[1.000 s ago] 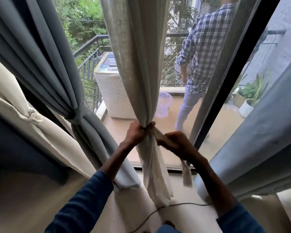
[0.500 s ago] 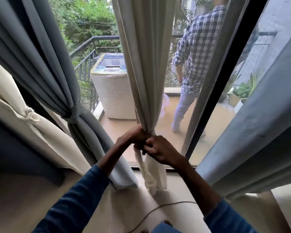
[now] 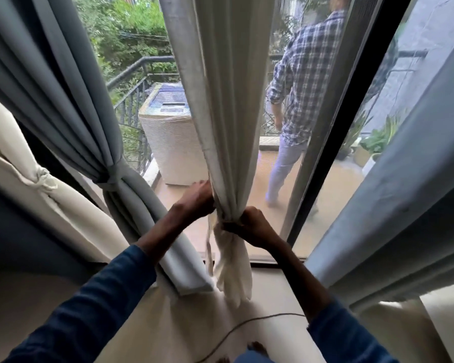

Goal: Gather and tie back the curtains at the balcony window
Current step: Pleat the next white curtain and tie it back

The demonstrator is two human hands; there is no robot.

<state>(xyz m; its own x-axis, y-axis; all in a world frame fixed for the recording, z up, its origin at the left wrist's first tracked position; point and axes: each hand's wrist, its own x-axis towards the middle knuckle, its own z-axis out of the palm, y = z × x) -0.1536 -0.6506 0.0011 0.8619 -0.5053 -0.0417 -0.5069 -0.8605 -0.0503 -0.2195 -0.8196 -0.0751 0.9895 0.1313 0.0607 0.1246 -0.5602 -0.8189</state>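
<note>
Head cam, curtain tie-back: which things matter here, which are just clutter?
Job: centre cream curtain, gripped by left hand and right hand; grey curtain at right, no tie visible.
Clutter: washing machine, potted plants, floor cable, person on balcony.

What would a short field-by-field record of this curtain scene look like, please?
middle curtain: cream, gathered into a bunch at the hands, tail hanging below
left hand: grips the bunch from the left
right hand: grips the bunch from the right, fingers curled
left grey curtain: tied back with a band
far-left curtain: cream, tied
right grey curtain: loose, no tie visible
outside: a person in a checked shirt, back turned
</note>
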